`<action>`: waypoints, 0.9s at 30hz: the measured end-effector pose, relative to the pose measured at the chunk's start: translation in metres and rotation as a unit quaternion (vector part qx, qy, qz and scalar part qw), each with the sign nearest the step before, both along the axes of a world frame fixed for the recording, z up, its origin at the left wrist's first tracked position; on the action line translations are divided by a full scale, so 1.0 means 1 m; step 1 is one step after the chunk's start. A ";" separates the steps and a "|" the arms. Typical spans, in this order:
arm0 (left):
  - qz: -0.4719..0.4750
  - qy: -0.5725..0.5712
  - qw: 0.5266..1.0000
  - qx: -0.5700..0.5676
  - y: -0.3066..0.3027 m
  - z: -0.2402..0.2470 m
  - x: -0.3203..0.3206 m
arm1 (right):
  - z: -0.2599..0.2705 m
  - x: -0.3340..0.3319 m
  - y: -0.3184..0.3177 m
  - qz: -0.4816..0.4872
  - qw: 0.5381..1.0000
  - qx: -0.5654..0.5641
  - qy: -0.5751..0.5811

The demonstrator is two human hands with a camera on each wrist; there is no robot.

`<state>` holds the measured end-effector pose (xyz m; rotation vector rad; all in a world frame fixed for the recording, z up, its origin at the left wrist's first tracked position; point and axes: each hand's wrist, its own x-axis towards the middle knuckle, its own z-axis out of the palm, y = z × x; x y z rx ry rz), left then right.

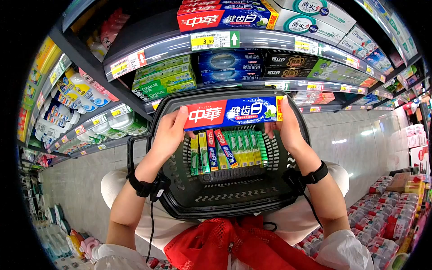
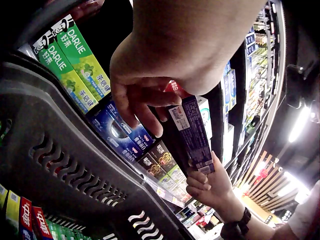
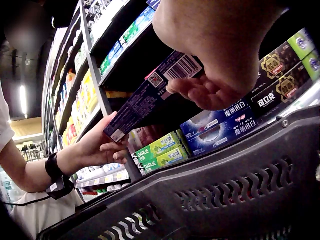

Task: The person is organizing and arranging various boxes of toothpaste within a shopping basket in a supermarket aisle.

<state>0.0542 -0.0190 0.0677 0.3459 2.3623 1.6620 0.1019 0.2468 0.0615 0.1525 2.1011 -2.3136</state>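
Observation:
A red and blue toothpaste box (image 1: 231,112) is held level above a black basket (image 1: 225,209), its printed front facing up to the head view. The left hand (image 1: 171,130) pinches its left end and the right hand (image 1: 290,125) its right end. Both wrist views show the dark blue back of the box (image 2: 195,132) (image 3: 145,102), with a barcode at one end. Inside the basket stands a row of narrow boxes: green and yellow ones (image 1: 245,148), and two red and blue ones (image 1: 211,150).
Shelves beyond the basket hold more toothpaste boxes (image 1: 225,18), green Darlie boxes (image 1: 164,81) and blue boxes (image 1: 229,65). Bottles (image 1: 81,92) fill shelves at the left. Wrapped packs (image 1: 378,216) stand at the lower right. The basket rests over the person's lap.

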 end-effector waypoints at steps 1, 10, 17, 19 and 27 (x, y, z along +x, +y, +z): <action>0.001 -0.006 1.000 0.016 0.000 0.000 0.000 | 0.000 0.000 0.000 -0.001 1.000 0.002 0.000; -0.013 0.004 1.000 -0.020 -0.001 0.000 -0.001 | -0.001 0.000 0.001 0.005 1.000 0.006 0.007; -0.042 0.025 0.997 0.051 0.001 -0.007 -0.003 | 0.013 -0.005 0.011 0.034 0.998 -0.011 -0.056; -0.039 0.029 0.998 0.045 0.003 -0.010 -0.004 | 0.012 -0.006 0.011 0.023 0.998 -0.004 -0.055; -0.038 0.385 0.904 -0.181 0.008 0.006 -0.001 | 0.006 -0.007 0.006 0.087 0.990 0.023 0.112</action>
